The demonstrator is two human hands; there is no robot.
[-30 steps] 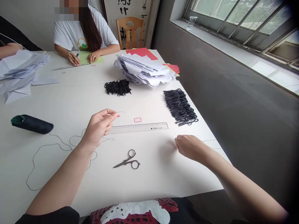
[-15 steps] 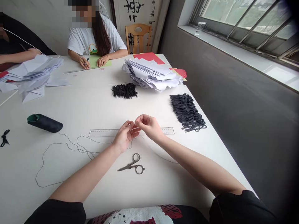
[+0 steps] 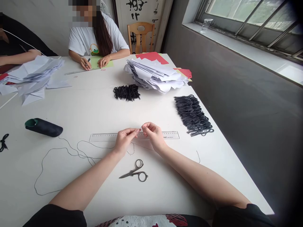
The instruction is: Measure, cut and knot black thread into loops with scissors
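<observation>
Above the clear ruler (image 3: 104, 137), my left hand (image 3: 123, 140) and my right hand (image 3: 155, 136) meet fingertip to fingertip, both pinching. A thin dark thread (image 3: 143, 147) runs below and between them; the tiny bit in the fingertips is hard to make out. More of this thread loops over the table at left, back to a dark thread cone (image 3: 44, 126) lying on its side. Small metal scissors (image 3: 133, 172) lie partly open, just nearer to me than my hands. The thread's loose end shows beyond my right forearm.
A row of black cord loops (image 3: 193, 115) lies at the right edge, with a smaller black bundle (image 3: 127, 92) farther back. Stacked white papers (image 3: 156, 75) stand behind them. A black knotted cord (image 3: 4, 142) is at far left. Across the table a person (image 3: 94, 41) writes.
My hands have turned slightly and moved a little nearer to me, with the fingertips now more closely pinched together. The view has shifted slightly; scissors and ruler stay in place.
</observation>
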